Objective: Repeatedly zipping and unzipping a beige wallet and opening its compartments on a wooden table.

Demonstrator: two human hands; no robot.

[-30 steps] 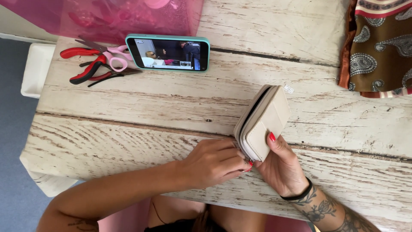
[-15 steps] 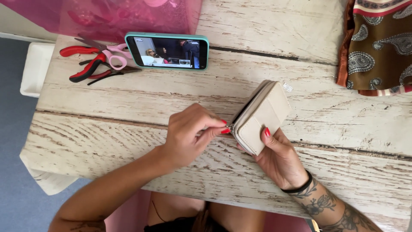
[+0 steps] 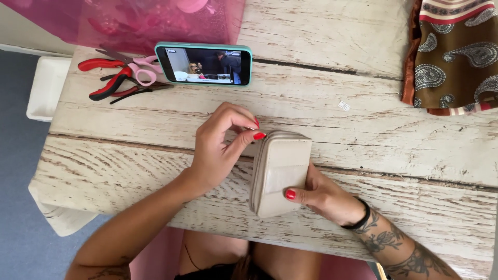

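A beige zip-around wallet (image 3: pixel 280 171) lies on the white weathered wooden table (image 3: pixel 363 135), near its front edge. My right hand (image 3: pixel 321 194) grips the wallet from the right side, thumb across its front. My left hand (image 3: pixel 220 148) pinches the zipper pull at the wallet's top left corner between thumb and forefinger. The wallet looks zipped along the visible edge.
A phone in a teal case (image 3: pixel 205 64) stands on its side at the back, screen lit. Red-handled pliers and pink scissors (image 3: pixel 122 78) lie left of it. A pink translucent bag (image 3: pixel 129 21) sits behind. A brown paisley cloth (image 3: pixel 454 57) hangs at the right.
The wallet has turned from tilted upright to lying flatter on the table. My left hand has run along its edge from the lower end up to the top left corner.
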